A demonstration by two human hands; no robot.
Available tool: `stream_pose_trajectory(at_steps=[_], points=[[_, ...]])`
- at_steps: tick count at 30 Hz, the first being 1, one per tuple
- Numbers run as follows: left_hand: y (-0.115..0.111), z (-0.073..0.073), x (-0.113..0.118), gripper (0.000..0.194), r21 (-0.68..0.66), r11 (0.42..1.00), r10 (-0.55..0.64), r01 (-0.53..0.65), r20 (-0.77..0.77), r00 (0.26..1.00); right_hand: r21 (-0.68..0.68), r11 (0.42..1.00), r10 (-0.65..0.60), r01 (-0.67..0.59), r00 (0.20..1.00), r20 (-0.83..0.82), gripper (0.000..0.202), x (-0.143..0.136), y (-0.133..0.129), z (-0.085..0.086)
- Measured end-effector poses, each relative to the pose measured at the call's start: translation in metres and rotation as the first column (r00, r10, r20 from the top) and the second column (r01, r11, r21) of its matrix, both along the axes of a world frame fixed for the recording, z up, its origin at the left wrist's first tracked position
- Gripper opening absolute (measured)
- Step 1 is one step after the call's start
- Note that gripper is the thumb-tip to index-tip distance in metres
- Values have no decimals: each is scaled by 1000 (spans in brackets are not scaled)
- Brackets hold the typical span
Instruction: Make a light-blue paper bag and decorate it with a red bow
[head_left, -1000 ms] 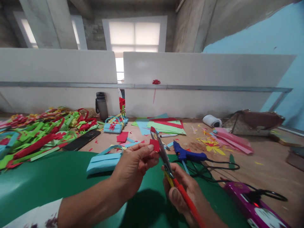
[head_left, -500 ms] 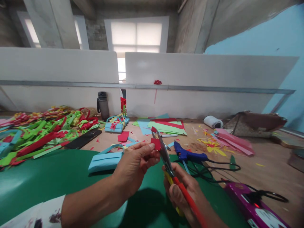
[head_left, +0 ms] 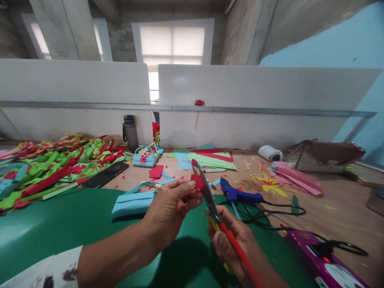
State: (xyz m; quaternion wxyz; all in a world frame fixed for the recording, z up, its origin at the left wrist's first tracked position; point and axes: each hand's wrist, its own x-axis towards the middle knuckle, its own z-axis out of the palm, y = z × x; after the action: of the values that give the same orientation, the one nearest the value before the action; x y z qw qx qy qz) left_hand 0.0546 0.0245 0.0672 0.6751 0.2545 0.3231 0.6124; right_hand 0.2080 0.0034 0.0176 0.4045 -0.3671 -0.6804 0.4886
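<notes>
Between thumb and fingers, my left hand (head_left: pixel 172 206) pinches a small red paper piece (head_left: pixel 197 181). My right hand (head_left: pixel 237 244) is closed round the red and yellow handles of the scissors (head_left: pixel 212 202). The parted blades point up and away, with the red piece at their edge. A light blue paper bag (head_left: pixel 133 203) lies beside my left wrist on the green mat (head_left: pixel 75 220). Beyond my hands is a red paper stack (head_left: pixel 156 172). To the right of the blades rests a blue glue gun (head_left: pixel 240 195).
A heap of coloured strips (head_left: pixel 60 164) covers the left, beside a black phone (head_left: pixel 105 175) and a dark bottle (head_left: pixel 130 134). Coloured sheets (head_left: pixel 213 160) lie at the back. On the right are a purple power strip (head_left: pixel 322 260), cables and a brown bag (head_left: pixel 327 156).
The view has shifted very slightly. Both hands, the red piece and the scissors keep nearly the same positions.
</notes>
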Motion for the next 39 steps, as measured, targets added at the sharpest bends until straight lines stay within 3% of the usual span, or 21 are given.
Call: stream_pose_trajectory(at_steps=[39], points=[[0,-5,-1,18,15,999,-50,52,-99,994,-39,999,-20,19,999,-38,53,2,0,-3]])
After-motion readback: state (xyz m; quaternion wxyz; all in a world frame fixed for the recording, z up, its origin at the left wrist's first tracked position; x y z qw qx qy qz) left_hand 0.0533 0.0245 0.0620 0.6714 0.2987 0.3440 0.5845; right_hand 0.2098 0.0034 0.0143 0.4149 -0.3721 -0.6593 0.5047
